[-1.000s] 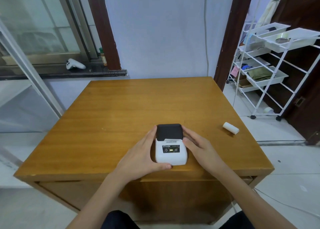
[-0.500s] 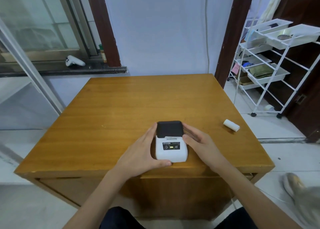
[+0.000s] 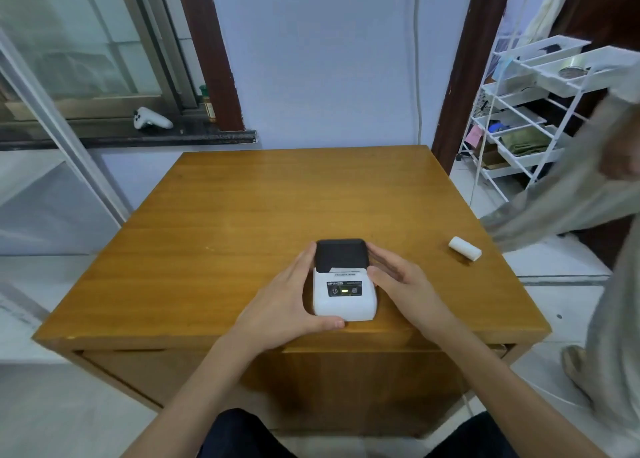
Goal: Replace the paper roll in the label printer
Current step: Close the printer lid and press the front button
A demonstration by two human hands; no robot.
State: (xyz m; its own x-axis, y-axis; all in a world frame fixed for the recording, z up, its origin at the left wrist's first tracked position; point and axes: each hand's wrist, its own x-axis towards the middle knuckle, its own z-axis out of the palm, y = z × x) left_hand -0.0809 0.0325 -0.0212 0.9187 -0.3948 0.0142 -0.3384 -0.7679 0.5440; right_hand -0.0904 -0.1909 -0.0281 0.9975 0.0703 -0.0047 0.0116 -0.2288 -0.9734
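Note:
A small white label printer [image 3: 344,298] with a black lid and a lit green light sits near the front edge of the wooden table [image 3: 242,222]. Its lid is down. My left hand [image 3: 291,301] wraps the printer's left side, thumb along its front bottom edge. My right hand [image 3: 401,281] rests against its right side with the fingers reaching up to the black lid. A white paper roll [image 3: 464,248] lies on the table to the right, apart from both hands.
Another person in a grey sleeve [image 3: 568,194] stands at the table's right side, close to the roll. A white wire rack [image 3: 530,111] stands behind them. A white game controller [image 3: 151,119] lies on the window ledge at the back left.
A second person has come into view at the right and now leans in near the table. My hands stay on the printer, which has hardly moved.

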